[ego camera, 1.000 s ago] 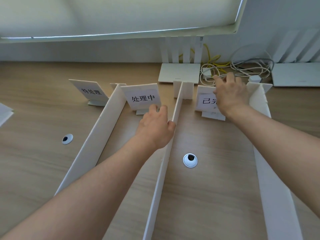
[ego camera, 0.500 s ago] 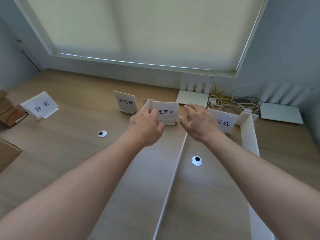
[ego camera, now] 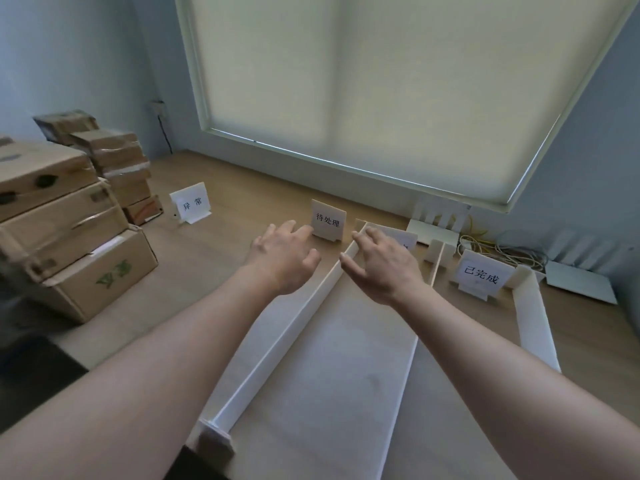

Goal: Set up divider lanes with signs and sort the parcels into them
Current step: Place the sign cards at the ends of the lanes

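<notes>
- landmark: left divider [ego camera: 294,327], a long white strip standing on edge on the wooden desk [ego camera: 207,271], running from the near edge toward the window.
- left hand [ego camera: 282,259]: held over the desk just left of the left divider, fingers loosely spread, gripping nothing.
- right hand [ego camera: 381,268]: held just right of the left divider's far end, fingers spread and relaxed, gripping nothing; whether it touches the divider cannot be told.
- sign "待处理" [ego camera: 328,220]: stands upright just left of the left divider's far end.
- partly hidden sign [ego camera: 398,237]: right of the left divider, behind the right hand; its text cannot be read.
- middle divider [ego camera: 405,375]: right of the left divider.
- sign "已完成" [ego camera: 481,275]: right of the middle divider.
- right divider [ego camera: 535,327]: furthest right.
- sign "异常" [ego camera: 191,202]: well left of the left divider.
- parcels [ego camera: 69,216]: stacked brown boxes far left of the left divider, outside all lanes; green print on one box is unreadable.
</notes>
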`<act>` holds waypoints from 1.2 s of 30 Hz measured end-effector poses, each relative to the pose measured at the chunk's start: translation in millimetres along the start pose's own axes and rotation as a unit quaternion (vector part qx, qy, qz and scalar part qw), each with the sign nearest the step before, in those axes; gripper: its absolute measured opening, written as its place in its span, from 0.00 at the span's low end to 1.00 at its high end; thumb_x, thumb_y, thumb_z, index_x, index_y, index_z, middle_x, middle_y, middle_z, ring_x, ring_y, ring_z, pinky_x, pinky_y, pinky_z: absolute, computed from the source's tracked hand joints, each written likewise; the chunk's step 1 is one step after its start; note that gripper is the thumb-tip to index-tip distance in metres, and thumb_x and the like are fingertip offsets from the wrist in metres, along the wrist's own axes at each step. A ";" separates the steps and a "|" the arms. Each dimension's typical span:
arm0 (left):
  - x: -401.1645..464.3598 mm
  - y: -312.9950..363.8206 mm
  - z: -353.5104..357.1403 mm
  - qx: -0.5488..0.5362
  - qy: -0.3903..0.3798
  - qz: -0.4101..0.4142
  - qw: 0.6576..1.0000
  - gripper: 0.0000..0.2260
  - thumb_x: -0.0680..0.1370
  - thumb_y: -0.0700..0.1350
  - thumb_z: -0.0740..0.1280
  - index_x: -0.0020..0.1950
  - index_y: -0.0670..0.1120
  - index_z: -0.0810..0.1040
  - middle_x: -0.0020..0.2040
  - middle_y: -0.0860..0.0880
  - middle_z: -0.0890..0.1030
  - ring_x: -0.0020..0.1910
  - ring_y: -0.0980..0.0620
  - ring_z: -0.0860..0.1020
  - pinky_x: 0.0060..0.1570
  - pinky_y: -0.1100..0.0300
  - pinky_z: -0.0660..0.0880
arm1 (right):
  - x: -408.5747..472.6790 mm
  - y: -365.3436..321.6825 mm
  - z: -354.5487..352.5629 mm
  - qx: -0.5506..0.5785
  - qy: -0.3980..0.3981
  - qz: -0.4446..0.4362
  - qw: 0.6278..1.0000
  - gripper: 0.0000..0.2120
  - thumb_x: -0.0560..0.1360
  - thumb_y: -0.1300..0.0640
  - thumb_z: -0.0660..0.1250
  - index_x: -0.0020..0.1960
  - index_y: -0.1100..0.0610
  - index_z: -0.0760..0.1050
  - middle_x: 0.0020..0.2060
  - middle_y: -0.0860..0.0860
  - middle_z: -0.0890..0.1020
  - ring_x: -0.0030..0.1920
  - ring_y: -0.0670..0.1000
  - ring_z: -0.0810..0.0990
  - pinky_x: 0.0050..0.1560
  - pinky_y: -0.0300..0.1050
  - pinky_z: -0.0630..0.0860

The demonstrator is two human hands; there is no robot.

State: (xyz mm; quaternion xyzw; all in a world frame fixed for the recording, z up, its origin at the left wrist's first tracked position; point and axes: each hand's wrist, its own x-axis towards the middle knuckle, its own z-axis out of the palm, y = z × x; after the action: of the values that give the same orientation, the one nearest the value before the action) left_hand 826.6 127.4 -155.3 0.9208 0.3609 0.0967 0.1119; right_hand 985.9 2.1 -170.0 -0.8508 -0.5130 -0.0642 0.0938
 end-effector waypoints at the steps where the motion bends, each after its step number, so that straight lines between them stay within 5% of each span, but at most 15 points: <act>1: -13.4 -15.4 -8.4 0.001 0.007 -0.003 1.000 0.22 0.81 0.57 0.58 0.74 0.53 0.70 0.76 0.47 0.68 0.73 0.40 0.66 0.71 0.45 0.67 | -4.3 -20.2 -0.3 -0.002 -0.002 -0.005 1.000 0.35 0.80 0.31 0.52 0.80 0.50 0.63 0.78 0.55 0.66 0.75 0.58 0.68 0.71 0.54 0.69; 13: -55.5 -183.2 -62.6 0.007 -0.021 -0.083 0.996 0.28 0.78 0.61 0.55 0.77 0.54 0.66 0.79 0.45 0.65 0.78 0.39 0.60 0.76 0.43 0.62 | 33.5 -196.5 20.7 0.027 -0.037 -0.055 0.997 0.32 0.80 0.32 0.53 0.75 0.50 0.69 0.76 0.54 0.69 0.70 0.60 0.72 0.65 0.54 0.74; 29: 105.3 -394.8 -58.7 -0.001 -0.068 -0.133 0.989 0.23 0.83 0.55 0.59 0.77 0.50 0.66 0.78 0.47 0.64 0.79 0.40 0.57 0.75 0.47 0.62 | 258.7 -317.5 147.6 0.056 -0.118 -0.049 0.990 0.28 0.81 0.34 0.53 0.74 0.49 0.69 0.75 0.50 0.69 0.69 0.59 0.74 0.61 0.53 0.75; 36: 181.0 -480.4 -37.4 -0.010 -0.095 -0.094 0.991 0.22 0.81 0.53 0.59 0.74 0.46 0.68 0.74 0.44 0.67 0.73 0.41 0.64 0.71 0.47 0.66 | 344.1 -374.0 180.3 0.053 -0.101 -0.007 0.993 0.27 0.82 0.37 0.54 0.76 0.49 0.68 0.77 0.50 0.67 0.71 0.58 0.72 0.61 0.53 0.74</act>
State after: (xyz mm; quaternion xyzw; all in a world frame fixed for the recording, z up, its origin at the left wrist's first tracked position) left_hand 638.5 600.0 -234.4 0.8867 0.4326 0.0013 0.1631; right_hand 817.5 509.6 -239.9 -0.8433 -0.5282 0.0486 0.0864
